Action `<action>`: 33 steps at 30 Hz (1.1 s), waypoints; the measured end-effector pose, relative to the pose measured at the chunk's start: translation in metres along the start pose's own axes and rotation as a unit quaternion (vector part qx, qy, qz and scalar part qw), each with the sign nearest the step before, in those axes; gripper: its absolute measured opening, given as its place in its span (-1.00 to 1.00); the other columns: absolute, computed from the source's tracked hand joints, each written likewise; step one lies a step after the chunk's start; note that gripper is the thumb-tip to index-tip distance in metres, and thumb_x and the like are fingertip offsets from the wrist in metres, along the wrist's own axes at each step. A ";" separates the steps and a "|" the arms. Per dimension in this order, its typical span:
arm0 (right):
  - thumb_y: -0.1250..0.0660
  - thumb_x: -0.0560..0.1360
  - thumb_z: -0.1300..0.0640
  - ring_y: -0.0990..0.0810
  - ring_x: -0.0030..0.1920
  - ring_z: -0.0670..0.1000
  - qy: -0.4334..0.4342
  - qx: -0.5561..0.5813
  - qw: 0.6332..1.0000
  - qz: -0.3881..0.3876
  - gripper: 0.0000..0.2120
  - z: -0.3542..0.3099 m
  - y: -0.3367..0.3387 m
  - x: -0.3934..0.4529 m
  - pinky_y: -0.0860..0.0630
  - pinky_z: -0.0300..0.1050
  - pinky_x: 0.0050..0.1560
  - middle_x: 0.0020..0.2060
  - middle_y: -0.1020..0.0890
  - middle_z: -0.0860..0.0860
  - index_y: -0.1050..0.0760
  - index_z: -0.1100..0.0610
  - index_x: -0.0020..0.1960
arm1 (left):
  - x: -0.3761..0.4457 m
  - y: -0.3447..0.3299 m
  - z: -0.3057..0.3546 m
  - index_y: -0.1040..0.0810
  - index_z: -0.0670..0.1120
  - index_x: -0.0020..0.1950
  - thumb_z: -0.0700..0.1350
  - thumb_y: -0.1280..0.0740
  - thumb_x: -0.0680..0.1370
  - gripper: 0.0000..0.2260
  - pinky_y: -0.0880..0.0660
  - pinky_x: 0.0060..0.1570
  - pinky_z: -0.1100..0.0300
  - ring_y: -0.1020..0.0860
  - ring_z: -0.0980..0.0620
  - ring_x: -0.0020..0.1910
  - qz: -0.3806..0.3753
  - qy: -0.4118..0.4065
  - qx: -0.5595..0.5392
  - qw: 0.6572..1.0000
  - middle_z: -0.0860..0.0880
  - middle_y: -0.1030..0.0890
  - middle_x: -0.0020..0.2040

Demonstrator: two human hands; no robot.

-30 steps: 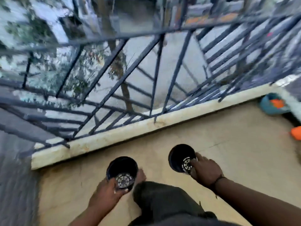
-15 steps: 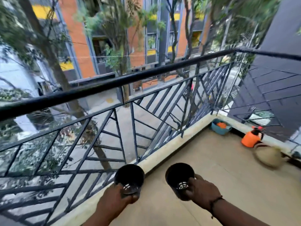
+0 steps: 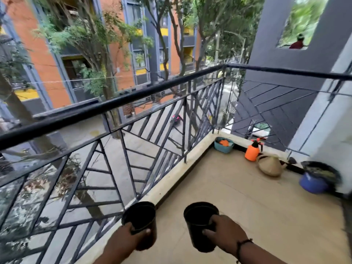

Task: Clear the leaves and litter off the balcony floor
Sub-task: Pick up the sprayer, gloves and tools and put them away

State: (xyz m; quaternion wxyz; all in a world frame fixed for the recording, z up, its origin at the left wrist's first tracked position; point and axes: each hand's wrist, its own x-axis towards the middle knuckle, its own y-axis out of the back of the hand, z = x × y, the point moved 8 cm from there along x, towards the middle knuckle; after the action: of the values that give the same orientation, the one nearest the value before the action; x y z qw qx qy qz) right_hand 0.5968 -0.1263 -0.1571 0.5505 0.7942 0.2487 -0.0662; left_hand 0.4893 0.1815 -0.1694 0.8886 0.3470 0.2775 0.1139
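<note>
The left hand (image 3: 126, 238) grips a black pot (image 3: 140, 219) by its rim, and the right hand (image 3: 226, 234) grips a second black pot (image 3: 200, 219) the same way, both held above the balcony floor (image 3: 247, 206) beside the railing (image 3: 133, 103). No leaves are discernible on the floor here.

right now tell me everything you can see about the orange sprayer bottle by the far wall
The orange sprayer bottle stands upright on the balcony floor near the far corner. Its body looks like orange plastic; on top sits a dark pump head with red-orange parts and a thin nozzle. It is between the teal basket and a tan rounded object that lies just in front of it. Neither hand touches it.
</note>
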 end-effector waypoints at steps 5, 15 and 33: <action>-0.30 0.44 -0.27 -0.54 0.03 0.03 -0.053 0.022 0.998 0.020 -0.73 -0.014 0.019 0.026 -0.32 -0.20 -0.27 0.00 -0.53 -0.01 -0.37 -0.09 -0.10 | 0.047 0.027 0.014 -0.53 0.01 -0.16 0.22 -0.50 0.40 -0.68 -0.37 -0.23 0.34 -0.58 0.07 -0.08 -0.018 -0.012 -0.009 1.000 0.03 -0.62 -0.12; -0.32 0.43 -0.27 -0.56 0.09 0.06 -0.170 0.081 0.979 0.079 -0.69 -0.021 0.034 0.056 -0.37 -0.12 -0.13 0.08 -0.55 0.02 -0.41 -0.05 -0.06 | 0.157 0.048 0.050 -0.57 -0.24 -0.06 0.57 -0.36 -0.14 0.01 -0.41 -0.08 0.12 -0.55 -0.17 -0.15 -0.116 -0.064 -0.027 0.991 -0.17 -0.60 -0.22; -0.28 0.44 -0.31 -0.54 0.04 0.00 -0.219 0.124 0.966 0.059 -0.70 0.136 0.157 0.190 -0.32 -0.23 -0.26 -0.02 -0.48 -0.04 -0.37 -0.10 -0.07 | 0.301 -0.045 0.277 -0.57 -0.10 0.14 0.23 -0.49 0.40 -0.51 -0.29 -0.18 0.34 -0.52 0.04 -0.02 -0.127 -0.125 0.019 0.984 -0.04 -0.56 0.01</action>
State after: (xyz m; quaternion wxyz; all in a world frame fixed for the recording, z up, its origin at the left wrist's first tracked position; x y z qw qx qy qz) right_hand 0.8581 -0.2307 -0.1493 0.4918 0.8356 0.0648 -0.2360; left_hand 0.8955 0.1139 -0.1572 0.9170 0.3370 0.2077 -0.0494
